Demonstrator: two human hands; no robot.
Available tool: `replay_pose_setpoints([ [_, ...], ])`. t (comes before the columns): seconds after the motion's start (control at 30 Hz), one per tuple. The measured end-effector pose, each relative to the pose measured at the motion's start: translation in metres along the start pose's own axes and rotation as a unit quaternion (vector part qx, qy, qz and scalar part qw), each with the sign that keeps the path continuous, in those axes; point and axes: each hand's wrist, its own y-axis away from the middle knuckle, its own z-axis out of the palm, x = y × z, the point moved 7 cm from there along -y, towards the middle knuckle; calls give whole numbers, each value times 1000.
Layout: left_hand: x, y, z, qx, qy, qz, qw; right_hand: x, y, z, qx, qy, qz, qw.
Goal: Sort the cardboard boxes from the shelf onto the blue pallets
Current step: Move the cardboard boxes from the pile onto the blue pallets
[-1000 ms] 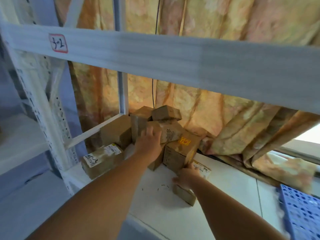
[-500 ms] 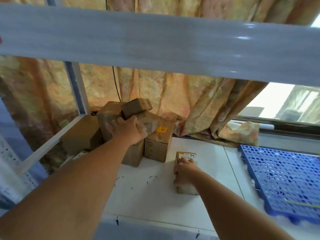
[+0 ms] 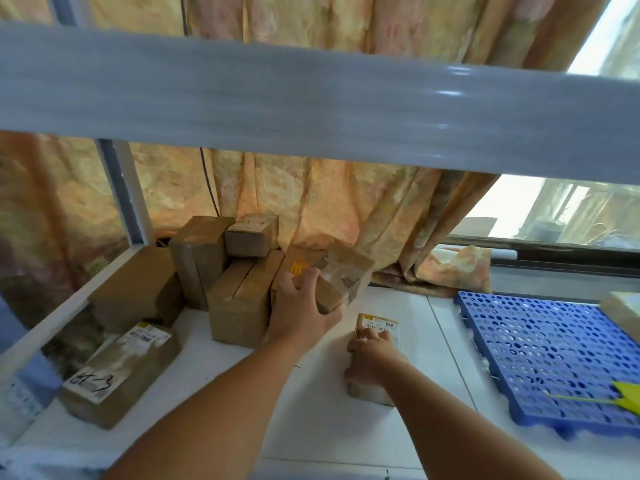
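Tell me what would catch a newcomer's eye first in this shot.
Two bare arms reach under a grey shelf beam: the left hand grips a taped cardboard box at the right edge of a heap of boxes, while the right hand rests on a small labelled box. A bright blue perforated pallet lies at right.

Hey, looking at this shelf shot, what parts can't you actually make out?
1. Head view: the print on the small box under the right hand is too small to read.
2. The box in the left hand is motion-blurred; its label is illegible.
3. The blue pallet and a box on it are cut off by the right edge.
4. The beam hides the curtain behind it.
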Motion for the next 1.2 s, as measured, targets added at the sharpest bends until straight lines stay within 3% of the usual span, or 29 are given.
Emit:
replay_pose_setpoints([
  [0.17,16,0,31,-112,122,-31,986,24,12,-1,8,-29,59,998],
  [0.33,17,15,86,-240,194,-125,943,51,27,1,12,-29,88,996],
  [0.47,14,32,113,-290,333,-244,863,63,35,3,41,-72,94,992],
  [0.6,10,49,121,-323,407,-316,794,67,37,1,49,-92,81,991],
  [0.67,4,50,123,-325,372,-321,808,68,36,1,40,-83,78,993],
  [0.7,0,46,123,-315,321,-302,841,67,36,1,38,-74,75,994],
  [0.8,-6,22,107,-203,145,-217,944,64,35,2,32,-62,74,995],
  [0.9,4,12,85,-105,54,-123,985,60,34,4,14,-55,74,996],
  [0.97,10,10,86,-97,22,-72,992,59,33,5,-3,-34,63,997],
  [1.1,-1,18,114,-224,-15,-87,970,59,36,2,-21,22,41,999],
  [1.2,-2,23,123,-247,14,-94,964,55,45,-8,-7,16,25,1000],
])
